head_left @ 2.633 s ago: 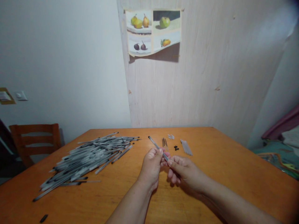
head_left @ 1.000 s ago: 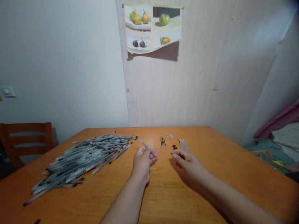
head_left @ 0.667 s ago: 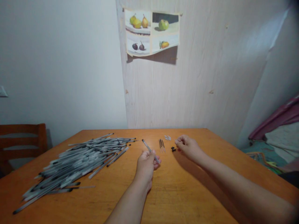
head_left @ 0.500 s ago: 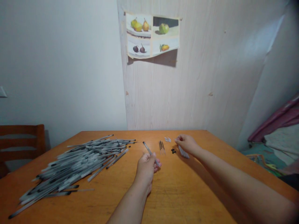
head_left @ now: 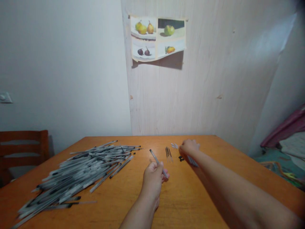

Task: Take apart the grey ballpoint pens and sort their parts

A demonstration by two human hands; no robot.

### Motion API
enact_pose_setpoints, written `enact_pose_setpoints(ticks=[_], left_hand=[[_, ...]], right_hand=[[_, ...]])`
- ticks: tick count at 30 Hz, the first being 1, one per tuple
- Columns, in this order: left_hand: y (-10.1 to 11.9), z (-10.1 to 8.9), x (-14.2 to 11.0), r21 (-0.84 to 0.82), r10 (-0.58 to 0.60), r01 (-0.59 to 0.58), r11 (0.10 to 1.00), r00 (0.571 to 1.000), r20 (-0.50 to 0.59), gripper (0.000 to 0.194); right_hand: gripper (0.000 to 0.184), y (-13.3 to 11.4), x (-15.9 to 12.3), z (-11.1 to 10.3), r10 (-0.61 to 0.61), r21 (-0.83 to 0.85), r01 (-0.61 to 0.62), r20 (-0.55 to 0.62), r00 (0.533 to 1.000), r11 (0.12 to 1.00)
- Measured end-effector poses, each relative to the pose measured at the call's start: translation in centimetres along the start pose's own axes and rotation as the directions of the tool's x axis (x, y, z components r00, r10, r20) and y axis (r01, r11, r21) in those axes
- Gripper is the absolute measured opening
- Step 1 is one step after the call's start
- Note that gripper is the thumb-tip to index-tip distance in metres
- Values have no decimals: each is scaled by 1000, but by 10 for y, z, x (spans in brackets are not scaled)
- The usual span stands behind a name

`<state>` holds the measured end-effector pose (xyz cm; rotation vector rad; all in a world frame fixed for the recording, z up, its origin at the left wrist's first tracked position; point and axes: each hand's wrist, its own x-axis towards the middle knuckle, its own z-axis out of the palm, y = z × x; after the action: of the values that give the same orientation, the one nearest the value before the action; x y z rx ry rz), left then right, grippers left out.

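My left hand (head_left: 153, 176) is closed around a pen (head_left: 154, 156), whose dark end points up and away to the left. Over on the right, my right hand (head_left: 190, 147) is palm down with its fingers bent together; whatever lies between the fingertips is hidden. Small whitish pieces (head_left: 174, 145) lie just left of those fingertips. Several black plugs (head_left: 181, 158) rest below them. Under the right hand and wrist, clear pen barrels (head_left: 192, 161) lie side by side, partly covered. Several thin dark refills (head_left: 169, 154) are lined up between the two hands.
A large heap of grey pens (head_left: 78, 175) covers the left of the wooden table (head_left: 186, 203). One small black piece (head_left: 134, 153) sits by the heap. A wooden chair (head_left: 23, 136) is at the left, cloth (head_left: 290, 140) at the right, and a fruit picture (head_left: 158, 38) on the wall.
My right hand has turned more palm down and come nearer the whitish pieces and black plugs. The left hand keeps the pen at about the same tilt. The whole view has shifted slightly.
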<state>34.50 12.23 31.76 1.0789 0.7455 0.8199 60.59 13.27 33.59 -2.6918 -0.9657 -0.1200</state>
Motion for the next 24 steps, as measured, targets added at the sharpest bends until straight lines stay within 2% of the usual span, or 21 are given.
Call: enact_pose_setpoints(ticks=[9,15,20,24], left_hand=[[1,0,1,26,-15,16,1000,1000,-5,36],[3,0,-1,34,-22,22,999,1000,-7,29],[1,0,1,46,-30,30,999,1000,1,28],[-1,0,2,64,-26,24,998,999,29,29]], right_hand=[[30,2,4,11,-9,14,9,7,1000,1000],[28,4,10,16,28,47,-28,-1,1000,999],[28,10,12,13,32,127,-31,-7,999,991],[28,13,6,5,-2,251,15,-53,999,968]])
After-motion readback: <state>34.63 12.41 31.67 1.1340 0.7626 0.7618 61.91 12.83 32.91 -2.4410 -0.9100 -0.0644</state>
